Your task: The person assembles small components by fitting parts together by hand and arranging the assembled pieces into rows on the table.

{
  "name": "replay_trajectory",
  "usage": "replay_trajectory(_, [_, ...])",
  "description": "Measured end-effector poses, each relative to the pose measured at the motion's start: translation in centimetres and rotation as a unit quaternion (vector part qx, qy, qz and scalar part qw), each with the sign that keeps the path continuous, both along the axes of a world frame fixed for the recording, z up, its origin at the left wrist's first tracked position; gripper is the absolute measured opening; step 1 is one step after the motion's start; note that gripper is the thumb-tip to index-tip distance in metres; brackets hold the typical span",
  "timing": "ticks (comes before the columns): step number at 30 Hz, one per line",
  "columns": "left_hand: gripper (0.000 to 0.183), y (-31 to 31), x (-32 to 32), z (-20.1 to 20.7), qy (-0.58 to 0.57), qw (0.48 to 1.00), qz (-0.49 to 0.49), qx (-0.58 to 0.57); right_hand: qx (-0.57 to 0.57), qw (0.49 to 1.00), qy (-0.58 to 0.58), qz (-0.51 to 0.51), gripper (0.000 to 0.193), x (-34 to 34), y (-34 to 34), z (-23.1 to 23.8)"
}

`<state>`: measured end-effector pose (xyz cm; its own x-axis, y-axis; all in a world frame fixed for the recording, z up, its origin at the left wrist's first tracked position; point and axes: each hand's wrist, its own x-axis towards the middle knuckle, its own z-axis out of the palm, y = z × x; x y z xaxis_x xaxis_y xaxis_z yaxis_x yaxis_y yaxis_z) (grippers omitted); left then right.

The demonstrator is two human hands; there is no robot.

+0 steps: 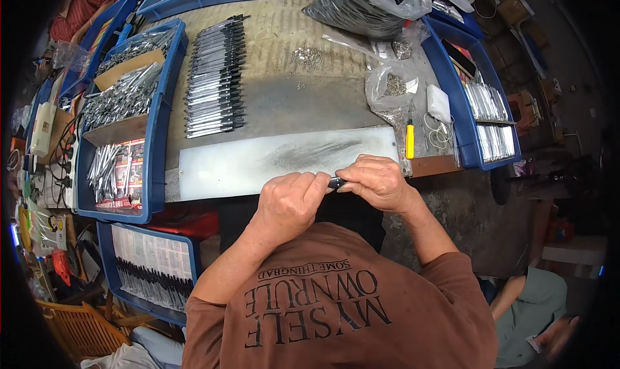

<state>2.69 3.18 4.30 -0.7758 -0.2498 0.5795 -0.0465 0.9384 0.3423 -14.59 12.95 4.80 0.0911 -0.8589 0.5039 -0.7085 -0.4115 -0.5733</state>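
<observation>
My left hand [290, 198] and my right hand [374, 180] meet over the near edge of a white board [226, 165]. Both are closed around a short black rod-like piece [336, 182] with a small bright spot. Its ends vanish into my fists, so I cannot tell what it is. Dark smudges mark the board under my fingers. Beyond it lies a long row of slim silver rods with black ends [216, 78], set side by side. Tiny metal pieces [306, 58] are scattered to their right.
A blue bin [157, 169] of silver rods stands left, with another blue tray [197, 266] below it. On the right are a yellow-handled screwdriver [410, 142], a white block with a cord [438, 103] and a blue bin [494, 164]. A dark-filled plastic bag [361, 17] sits at the back.
</observation>
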Motion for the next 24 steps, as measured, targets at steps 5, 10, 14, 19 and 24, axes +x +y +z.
replay_trajectory(5, [0.015,0.10,-0.22,0.05,-0.003,1.000,0.017,0.002,-0.003,1.000,-0.009,-0.028,0.020,0.09,0.18,-0.36])
replay_trajectory(10, [0.015,-0.09,-0.38,0.01,0.003,1.000,0.016,-0.011,0.004,1.000,-0.004,-0.031,0.020,-0.15,-0.02,-0.35])
replay_trajectory(14, [0.015,-0.07,-0.42,-0.11,0.006,1.000,0.012,-0.006,0.003,1.000,-0.003,-0.026,0.020,-0.27,0.01,-0.44])
replay_trajectory(19, [0.016,-0.10,-0.57,-0.40,0.008,1.000,0.022,-0.007,0.004,0.999,0.002,-0.035,0.021,-0.21,-0.04,-0.72])
replay_trajectory(24, [0.015,-0.45,-0.89,-0.49,0.006,1.000,0.022,-0.020,0.032,0.998,-0.016,-0.053,0.022,-0.27,0.03,-0.90])
